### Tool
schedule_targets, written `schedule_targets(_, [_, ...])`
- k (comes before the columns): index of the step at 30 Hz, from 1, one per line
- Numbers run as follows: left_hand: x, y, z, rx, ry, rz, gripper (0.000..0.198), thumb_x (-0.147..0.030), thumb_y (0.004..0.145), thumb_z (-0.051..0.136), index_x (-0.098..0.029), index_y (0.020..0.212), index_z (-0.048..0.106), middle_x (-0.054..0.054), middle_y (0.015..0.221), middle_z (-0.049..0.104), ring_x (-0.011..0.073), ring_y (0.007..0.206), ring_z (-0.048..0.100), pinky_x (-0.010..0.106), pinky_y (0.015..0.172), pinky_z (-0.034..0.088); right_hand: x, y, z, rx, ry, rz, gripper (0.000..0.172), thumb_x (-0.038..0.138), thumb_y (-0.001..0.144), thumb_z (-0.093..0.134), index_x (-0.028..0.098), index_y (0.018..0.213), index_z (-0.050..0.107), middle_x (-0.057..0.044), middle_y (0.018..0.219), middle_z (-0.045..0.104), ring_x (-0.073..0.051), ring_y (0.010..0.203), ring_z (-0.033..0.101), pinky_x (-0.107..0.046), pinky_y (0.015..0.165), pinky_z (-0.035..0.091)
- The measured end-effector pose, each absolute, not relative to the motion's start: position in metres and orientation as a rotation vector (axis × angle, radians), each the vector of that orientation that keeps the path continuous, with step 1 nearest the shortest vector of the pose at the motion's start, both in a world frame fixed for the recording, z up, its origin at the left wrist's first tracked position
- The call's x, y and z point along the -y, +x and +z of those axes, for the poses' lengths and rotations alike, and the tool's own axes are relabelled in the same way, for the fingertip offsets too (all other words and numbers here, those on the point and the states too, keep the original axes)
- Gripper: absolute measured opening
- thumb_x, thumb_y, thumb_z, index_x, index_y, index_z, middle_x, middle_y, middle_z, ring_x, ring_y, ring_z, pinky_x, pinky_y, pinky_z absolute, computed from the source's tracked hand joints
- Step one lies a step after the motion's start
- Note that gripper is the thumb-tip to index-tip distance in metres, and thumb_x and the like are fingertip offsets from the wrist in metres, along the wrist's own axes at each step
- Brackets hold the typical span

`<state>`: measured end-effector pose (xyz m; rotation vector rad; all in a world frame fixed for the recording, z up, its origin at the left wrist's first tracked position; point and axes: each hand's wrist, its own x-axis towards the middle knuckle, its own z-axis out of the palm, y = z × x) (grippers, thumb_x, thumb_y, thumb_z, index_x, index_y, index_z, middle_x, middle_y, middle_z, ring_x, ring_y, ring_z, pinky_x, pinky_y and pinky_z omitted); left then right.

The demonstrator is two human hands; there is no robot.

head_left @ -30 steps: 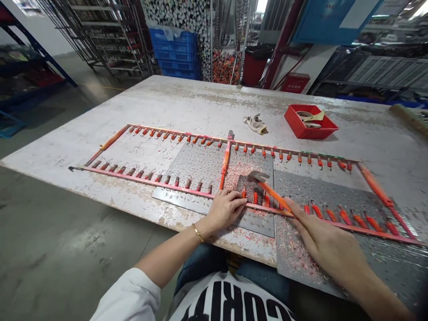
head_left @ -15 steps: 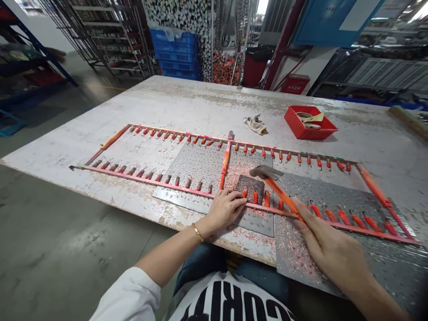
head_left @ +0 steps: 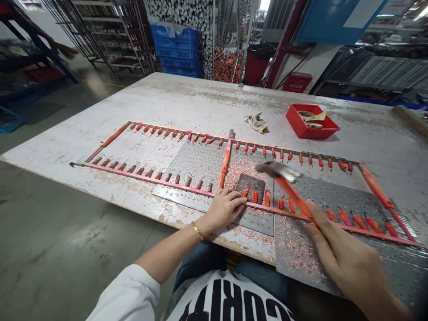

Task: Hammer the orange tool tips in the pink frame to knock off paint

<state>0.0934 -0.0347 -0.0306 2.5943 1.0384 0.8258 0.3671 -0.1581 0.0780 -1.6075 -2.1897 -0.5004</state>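
My right hand is wrapped round the orange handle of a hammer, whose head, slightly blurred, is raised above the work. My left hand grips the near rail of a long rack frame, fingers over the rail beside a dark square block. Small hooked pieces line both long rails. On the near rail, those right of my left hand, such as one hooked piece, are bright orange-red; those to its left look darker brown. An orange crossbar divides the frame.
Red and pale flakes lie scattered over grey textured plates on the worn white table. A glove-like cloth and a red bin holding tape sit beyond the frame. Blue crates stand behind the table.
My right hand has shifted right and slightly down with the hammer, and the hammer head has moved right. The left hand keeps its place on the rail.
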Motion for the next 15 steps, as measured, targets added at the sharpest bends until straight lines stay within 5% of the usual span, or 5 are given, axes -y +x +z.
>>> schedule_targets(8, [0.033,0.093,-0.033,-1.010,2.580,0.821,0.022,-0.031,0.103,0.055,-0.023,0.108,0.075,0.008,0.106,0.075,0.0220,0.101,0.061,0.040,0.091,0.048,0.160,0.372,0.036,2.453,-1.715,-0.399,0.073,0.025,0.105,0.041,0.039,0.167,0.004,0.004,0.098,0.080,-0.014,0.052,0.067,-0.024,0.042,0.046])
schedule_targets(15, [0.032,0.094,-0.036,-1.028,2.560,0.856,0.022,-0.031,0.103,0.055,-0.023,0.107,0.075,0.006,0.106,0.076,0.0221,0.102,0.060,0.040,0.092,0.047,0.160,0.362,0.072,2.171,-1.610,-0.481,0.075,0.023,0.102,0.054,0.032,0.167,0.018,-0.002,0.095,0.080,-0.014,0.059,0.067,-0.026,0.061,0.050])
